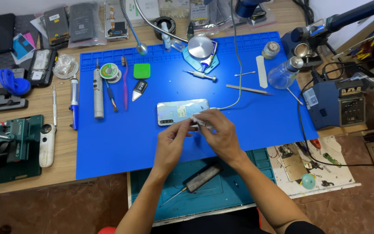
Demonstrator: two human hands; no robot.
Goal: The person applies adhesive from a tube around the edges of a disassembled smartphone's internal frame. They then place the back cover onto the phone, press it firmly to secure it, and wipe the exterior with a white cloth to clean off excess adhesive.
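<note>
Item: left hand (172,141). Fingers curled narrow, tips pinching one end of a small white scrap (198,119); whether tape, film or tissue cannot be told.

Item: right hand (221,134). Fingers bent close, gripping the other end of the same white scrap. Both hands meet above the blue work mat (109,147).

Item: smartphone (182,112). Lies flat on the mat, shiny pale back up, just beyond the fingertips and partly covered by them. A thin white cable (237,65) runs from its end near the right hand and away up the bench.

Item: teal mat (239,190). Under both forearms, nearer than the hands. Carries a dark oblong bar (203,177) and a thin probe (174,197).

Item: tool row, well to the left of the left hand. Grey electric screwdriver (98,93), solder spool (109,71), purple brush (125,82), green square pad (142,70), small black pry tool (139,90), blue-handled pen tool (74,104).

Item: beyond the right hand. Small screwdriver (201,75), tweezers (247,89), white flat spudger (261,71), clear bottle (283,73).

Item: far right of the right hand. Blue soldering station (338,104) at the mat's edge.

Item: farthest, beyond both hands. Round silver disc on a teal holder (201,47); bagged phone parts (83,21) along the back of the wooden bench (61,143).
</note>
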